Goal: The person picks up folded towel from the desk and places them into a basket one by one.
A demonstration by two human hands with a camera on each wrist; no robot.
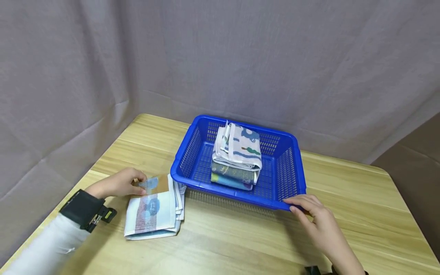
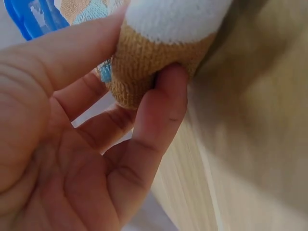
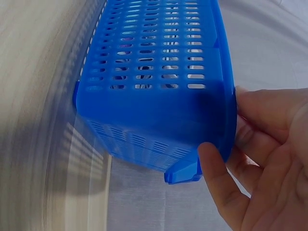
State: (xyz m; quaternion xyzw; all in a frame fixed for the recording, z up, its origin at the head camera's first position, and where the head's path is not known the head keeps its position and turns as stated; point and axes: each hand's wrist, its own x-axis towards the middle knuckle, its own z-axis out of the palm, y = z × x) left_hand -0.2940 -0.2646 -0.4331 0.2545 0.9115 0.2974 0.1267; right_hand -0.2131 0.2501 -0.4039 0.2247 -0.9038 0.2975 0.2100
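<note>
At the left of the table my left hand (image 1: 122, 182) pinches the edge of a folded towel (image 1: 151, 214), white with brown and blue patches. In the left wrist view the thumb and fingers grip a brown and white fold of that towel (image 2: 144, 53). My right hand (image 1: 316, 215) holds the near right corner of a blue plastic basket (image 1: 237, 194), thumb and fingers on its rim, as the right wrist view also shows. Inside the basket lie a folded white patterned towel (image 1: 244, 147) and, under it, a green, yellow and blue one (image 1: 233, 177).
Both hands work over a light wooden table (image 1: 220, 244). Behind it hangs a grey cloth curtain (image 1: 240, 57), close to the basket's far side. The folded towel lies against the basket's near left corner.
</note>
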